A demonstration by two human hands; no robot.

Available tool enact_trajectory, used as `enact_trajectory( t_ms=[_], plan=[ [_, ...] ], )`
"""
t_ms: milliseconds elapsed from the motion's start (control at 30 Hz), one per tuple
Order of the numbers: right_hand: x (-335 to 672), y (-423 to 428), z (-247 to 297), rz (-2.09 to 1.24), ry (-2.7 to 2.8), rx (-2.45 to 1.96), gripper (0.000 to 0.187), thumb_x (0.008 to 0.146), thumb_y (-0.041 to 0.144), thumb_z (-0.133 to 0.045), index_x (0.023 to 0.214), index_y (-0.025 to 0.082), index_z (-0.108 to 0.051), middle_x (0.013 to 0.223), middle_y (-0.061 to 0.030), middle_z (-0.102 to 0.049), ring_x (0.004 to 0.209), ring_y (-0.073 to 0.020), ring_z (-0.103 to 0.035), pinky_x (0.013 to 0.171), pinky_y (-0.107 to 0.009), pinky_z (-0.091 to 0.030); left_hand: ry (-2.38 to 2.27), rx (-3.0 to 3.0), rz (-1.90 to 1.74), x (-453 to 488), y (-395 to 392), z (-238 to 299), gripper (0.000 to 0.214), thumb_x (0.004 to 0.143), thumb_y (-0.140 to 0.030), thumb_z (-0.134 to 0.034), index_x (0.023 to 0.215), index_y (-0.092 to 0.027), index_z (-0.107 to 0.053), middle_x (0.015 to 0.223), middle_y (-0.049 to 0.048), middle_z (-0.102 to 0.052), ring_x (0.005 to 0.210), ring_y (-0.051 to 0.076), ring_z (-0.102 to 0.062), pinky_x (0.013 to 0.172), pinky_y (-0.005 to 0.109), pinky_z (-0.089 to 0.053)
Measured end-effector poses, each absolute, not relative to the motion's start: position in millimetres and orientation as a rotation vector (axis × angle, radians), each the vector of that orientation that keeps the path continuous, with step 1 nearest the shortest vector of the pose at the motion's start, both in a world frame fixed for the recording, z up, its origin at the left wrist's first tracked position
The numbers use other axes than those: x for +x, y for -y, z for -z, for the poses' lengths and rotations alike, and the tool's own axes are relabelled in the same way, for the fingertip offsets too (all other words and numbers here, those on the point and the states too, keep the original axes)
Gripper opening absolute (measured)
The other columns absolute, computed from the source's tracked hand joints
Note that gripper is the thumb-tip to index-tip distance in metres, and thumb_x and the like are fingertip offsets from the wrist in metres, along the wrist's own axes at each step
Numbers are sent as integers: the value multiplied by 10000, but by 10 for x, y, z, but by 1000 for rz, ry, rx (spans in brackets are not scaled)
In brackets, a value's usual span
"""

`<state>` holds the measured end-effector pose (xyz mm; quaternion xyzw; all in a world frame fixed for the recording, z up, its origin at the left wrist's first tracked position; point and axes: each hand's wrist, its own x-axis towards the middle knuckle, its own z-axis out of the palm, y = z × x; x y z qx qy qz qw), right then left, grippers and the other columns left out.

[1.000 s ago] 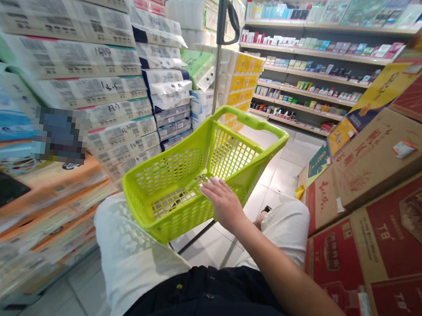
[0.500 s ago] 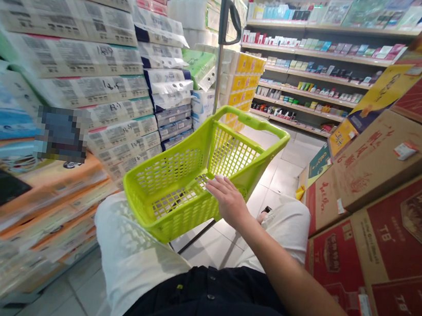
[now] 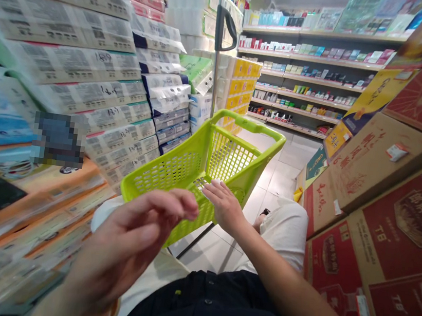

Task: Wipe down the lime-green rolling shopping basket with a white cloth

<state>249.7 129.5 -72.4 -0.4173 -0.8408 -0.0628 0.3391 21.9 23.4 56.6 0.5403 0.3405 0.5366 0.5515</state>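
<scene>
Shelves [image 3: 310, 80] stand beyond the basket [image 3: 250, 174] and right hand [image 3: 226, 206].

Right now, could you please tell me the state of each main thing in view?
Left hand: raised, half-open, gripping nothing visible
Green basket: open-topped, partly hidden by that hand
Right hand: fingers extended, at the basket's rim
Metal pole: upright
White packs: stacked, plastic-wrapped
Red cartons: stacked, seemingly closed

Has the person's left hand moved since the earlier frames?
Yes. Out of view earlier, the left hand has come into the picture from the lower left, now blocking part of the green basket's near end, which showed unblocked before.
</scene>
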Motion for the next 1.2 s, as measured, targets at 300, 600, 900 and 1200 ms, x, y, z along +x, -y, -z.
enact_trajectory(
  t_ms=[300, 600, 900, 1200],
  plan=[
    [2920, -1449, 614, 246, 1933, -1349, 590, 814, -43, -417, 1303, 207, -632, 1362, -83, -625, 1390, -243, -458, 1200, -526, -316, -1410, 2126, -1015, 480, -1171, 299, 430, 866, -410, -470, 1162, -143, -632, 1207, 132, -657, 1159, 261, -596, 1069, 442, -442],
    [2568, -1270, 741, 214, 2188, -1067, 515, 870, 8, -429, 1312, 194, -618, 1371, -77, -620, 1369, -202, -486, 1170, -443, -383, -1747, 2332, -349, 639, -1074, 298, 394, 991, -339, -362, 1263, -213, -617, 1195, 110, -709, 1062, 281, -681, 906, 407, -515],
    [2891, -1320, 639, 293, 1925, -1327, 599, 801, -55, -403, 1289, 198, -640, 1352, -80, -634, 1371, -236, -484, 1177, -501, -362, -1843, 2332, -363, 651, -946, 355, 372, 994, -347, -374, 1224, -284, -660, 1153, 57, -736, 942, 250, -717, 770, 336, -519],
    [2709, -1185, 712, 207, 2107, -1126, 554, 864, -7, -407, 1314, 235, -622, 1360, -65, -629, 1364, -202, -493, 1161, -472, -396, -1820, 2356, -418, 587, -920, 362, 361, 978, -324, -405, 1216, -286, -674, 1168, 50, -733, 960, 245, -718, 782, 329, -533]
  ],
)
